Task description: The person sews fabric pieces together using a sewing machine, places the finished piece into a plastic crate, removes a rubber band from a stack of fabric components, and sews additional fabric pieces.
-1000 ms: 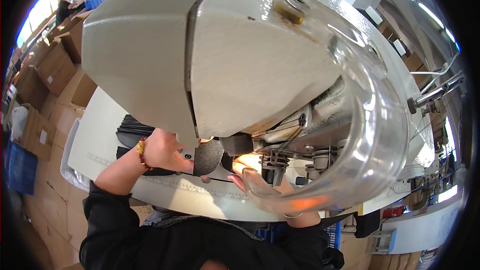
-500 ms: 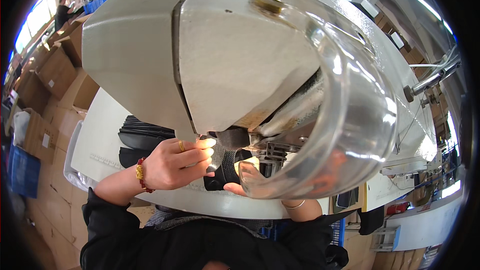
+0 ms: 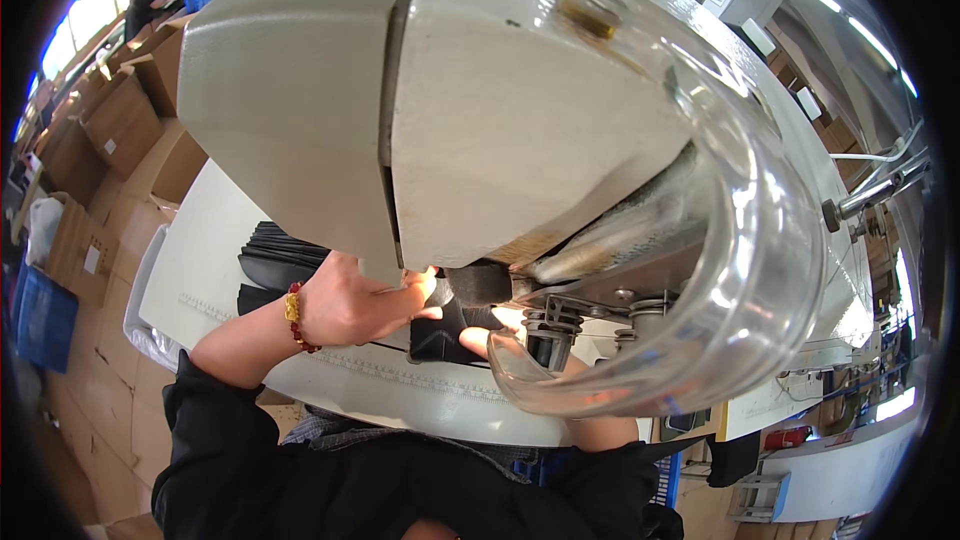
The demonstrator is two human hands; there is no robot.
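Observation:
A large pale sewing machine head (image 3: 290, 110) fills the middle of the view. Beneath it lies a black fabric piece (image 3: 435, 335) with its lower edge toward me. My left hand (image 3: 350, 305) is closed at the piece's left side, its fingertips close under the head and partly hidden by it. From the right, my right hand (image 3: 478, 340) pinches the piece's right side, its thumb on the near side. A curved clear plastic guard (image 3: 760, 270) covers much of that hand. Left of my left hand, several black pieces (image 3: 280, 258) lie stacked on the white table.
The white table (image 3: 370, 380) has a ruler strip along its near edge. Cardboard boxes (image 3: 120, 120) and a blue bin (image 3: 45, 320) stand on the floor at left. A person (image 3: 143, 6) sits far off at upper left. A metal rod (image 3: 875, 190) juts in at right.
My left hand has turned so its back shows more, and its fingers reach further under the machine head. The black piece lies flatter. The whole view has shifted slightly.

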